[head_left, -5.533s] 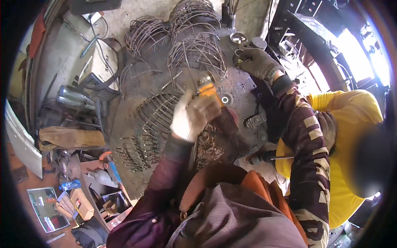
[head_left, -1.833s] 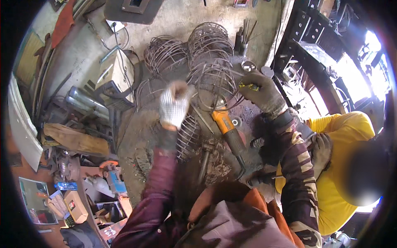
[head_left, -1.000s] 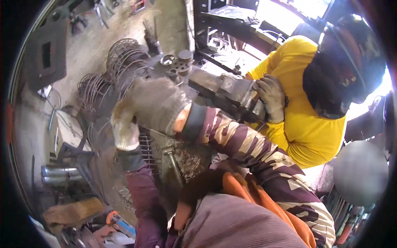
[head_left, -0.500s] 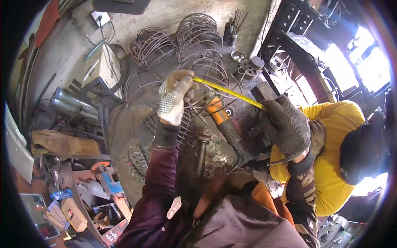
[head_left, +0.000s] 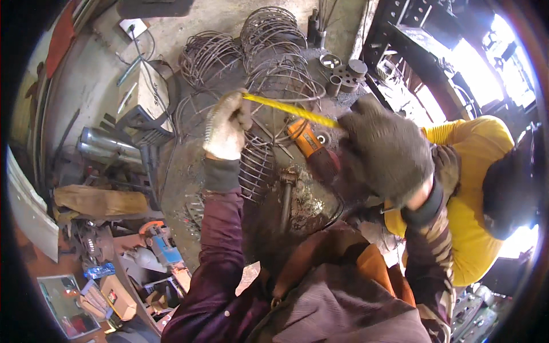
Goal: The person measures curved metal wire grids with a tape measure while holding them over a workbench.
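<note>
A yellow tape measure (head_left: 291, 109) is stretched between my two gloved hands above the floor. My left hand (head_left: 225, 128), in a white dotted glove, is closed on the free end of its blade. At the other end my right hand (head_left: 389, 154), in a dark grey knitted glove and smeared by motion, is closed around it; the case is hidden. Below the blade lies an orange angle grinder (head_left: 305, 137), partly covered by my right hand. A hammer (head_left: 287, 197) rests near it, and a curved ribbed metal grille (head_left: 257, 168) lies beside my left wrist.
Bent-rod coils (head_left: 273, 37) stand at the far side beside a holed metal cylinder (head_left: 347, 77). On the left are a box-shaped machine (head_left: 144, 94) with cables and a cluttered shelf (head_left: 128, 243). A person in a yellow shirt (head_left: 486, 148) crouches close on my right.
Both hands have moved left and slightly upward in the picture, keeping the tape blade stretched. My right hand now looks larger and covers more of the grinder.
</note>
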Available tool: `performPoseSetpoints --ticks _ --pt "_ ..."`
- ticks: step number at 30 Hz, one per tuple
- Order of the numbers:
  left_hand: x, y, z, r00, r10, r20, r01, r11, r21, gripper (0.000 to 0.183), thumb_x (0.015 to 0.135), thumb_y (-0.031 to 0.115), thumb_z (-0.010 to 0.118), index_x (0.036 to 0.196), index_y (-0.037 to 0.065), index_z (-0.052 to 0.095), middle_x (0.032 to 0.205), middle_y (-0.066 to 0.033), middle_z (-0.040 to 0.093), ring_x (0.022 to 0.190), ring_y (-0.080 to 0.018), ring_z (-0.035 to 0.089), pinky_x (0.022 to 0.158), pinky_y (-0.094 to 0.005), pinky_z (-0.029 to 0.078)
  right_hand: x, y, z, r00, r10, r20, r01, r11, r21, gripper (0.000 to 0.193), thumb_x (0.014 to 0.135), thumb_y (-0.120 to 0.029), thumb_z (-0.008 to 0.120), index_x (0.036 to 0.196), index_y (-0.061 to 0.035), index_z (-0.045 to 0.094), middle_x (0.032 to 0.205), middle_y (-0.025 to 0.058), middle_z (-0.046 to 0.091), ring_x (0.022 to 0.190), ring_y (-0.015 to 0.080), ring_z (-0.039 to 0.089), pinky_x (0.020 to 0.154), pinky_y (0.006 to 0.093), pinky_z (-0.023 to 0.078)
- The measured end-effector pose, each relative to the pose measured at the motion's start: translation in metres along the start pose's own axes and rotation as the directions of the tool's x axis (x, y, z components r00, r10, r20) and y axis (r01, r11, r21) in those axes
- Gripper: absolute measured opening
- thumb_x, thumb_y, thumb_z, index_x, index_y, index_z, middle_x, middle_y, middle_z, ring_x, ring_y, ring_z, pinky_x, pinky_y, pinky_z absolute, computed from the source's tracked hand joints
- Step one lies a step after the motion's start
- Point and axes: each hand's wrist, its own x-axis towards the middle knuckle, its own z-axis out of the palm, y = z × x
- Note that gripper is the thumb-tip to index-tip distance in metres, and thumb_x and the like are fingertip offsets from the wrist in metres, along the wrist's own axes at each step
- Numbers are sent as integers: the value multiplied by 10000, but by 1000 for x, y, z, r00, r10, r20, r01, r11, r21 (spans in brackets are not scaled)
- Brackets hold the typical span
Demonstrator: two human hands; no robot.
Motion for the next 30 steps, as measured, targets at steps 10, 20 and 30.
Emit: performPoseSetpoints --ticks 10,20,30 --pt "36 24 -51 979 -166 118 191 949 -249 150 1012 212 609 1075 77 608 811 -18 548 623 -116 480 535 -293 408 77 48 16 965 -216 -150 204 975 -92 223 820 -251 687 1001 -120 700 913 112 674 845 344 680 731 444 559" --pt "51 27 -73 958 -230 170 274 912 -307 171 1021 243 588 1036 72 590 753 9 479 606 -116 407 529 -291 341 108 74 59 986 -141 -84 145 988 48 249 843 -274 694 1031 -112 714 943 106 680 855 340 684 745 439 559" --pt "61 25 -73 967 -250 53 254 920 -298 182 1037 253 545 1053 76 586 720 22 414 573 -103 363 512 -280 306 125 85 74 993 -113 -35 116 990 85 278 856 -315 675 1064 -137 722 987 88 679 888 325 686 760 435 560"
